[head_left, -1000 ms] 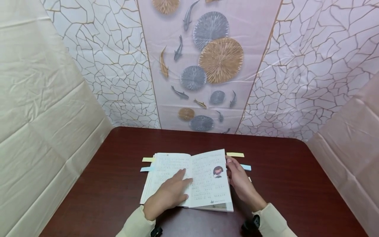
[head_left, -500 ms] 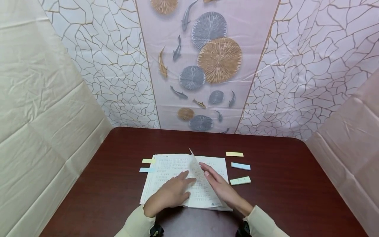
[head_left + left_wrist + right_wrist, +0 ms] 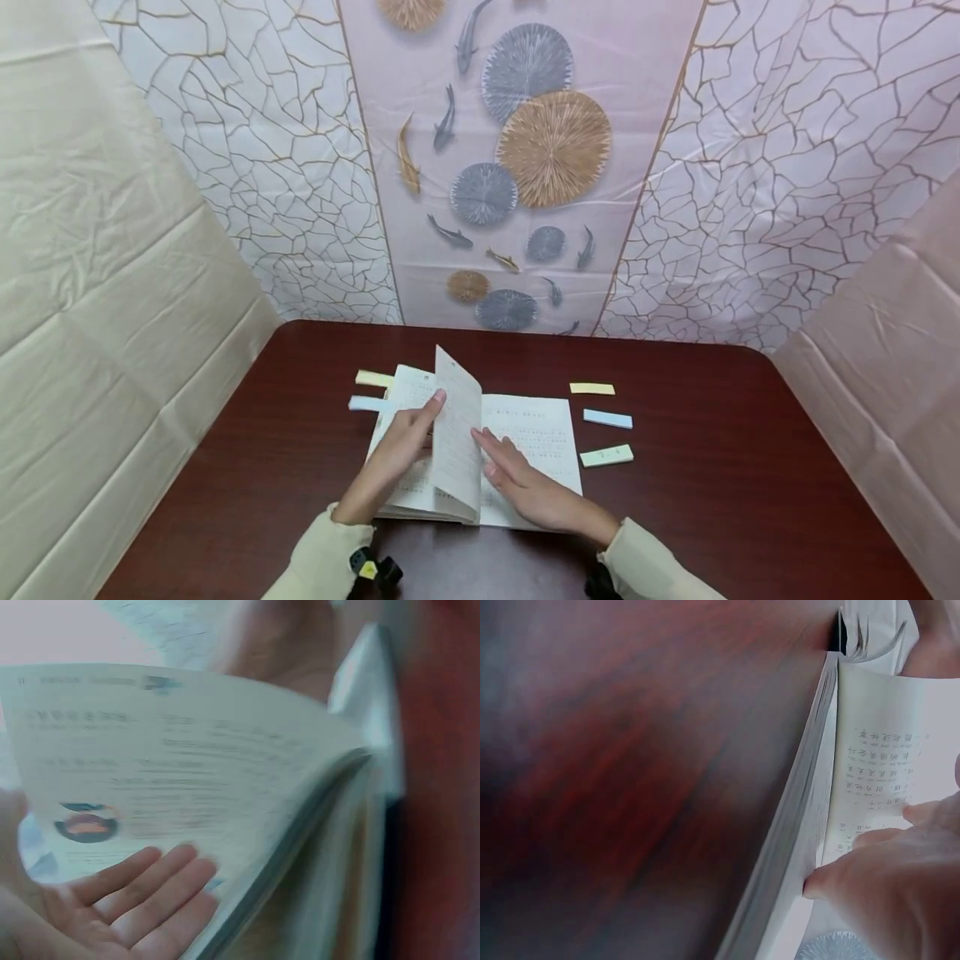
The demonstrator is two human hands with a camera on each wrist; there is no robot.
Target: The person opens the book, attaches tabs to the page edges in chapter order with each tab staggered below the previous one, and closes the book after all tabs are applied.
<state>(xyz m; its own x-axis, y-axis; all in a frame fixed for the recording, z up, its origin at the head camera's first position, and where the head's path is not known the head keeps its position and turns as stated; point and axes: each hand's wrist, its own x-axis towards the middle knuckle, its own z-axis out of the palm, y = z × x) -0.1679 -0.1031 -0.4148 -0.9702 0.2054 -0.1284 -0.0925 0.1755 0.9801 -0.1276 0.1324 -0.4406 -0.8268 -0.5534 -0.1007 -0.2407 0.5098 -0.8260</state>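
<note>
An open book (image 3: 528,450) lies on the table, printed text on its pages, with one leaf (image 3: 457,442) standing nearly upright at the middle. My left hand (image 3: 397,450) is on the left side of that leaf, the thumb tip right at its outer edge. In the left wrist view, the left fingers (image 3: 161,900) are extended in front of the leaf's printed face, which bears a small round picture (image 3: 88,823). My right hand (image 3: 528,492) is over the right page, its extended fingertips at the other face of the leaf.
Sticky-note strips in yellow (image 3: 592,388), blue (image 3: 608,418) and green (image 3: 607,456) lie on the dark red-brown table (image 3: 720,467) right of the book. Yellow (image 3: 373,378) and blue tabs (image 3: 366,403) stick out from its left edge. A patterned cloth (image 3: 517,167) hangs behind.
The leaf has swung from the right side up to nearly upright. My right hand moved left with it, and my left hand shifted left off the page to the leaf's edge.
</note>
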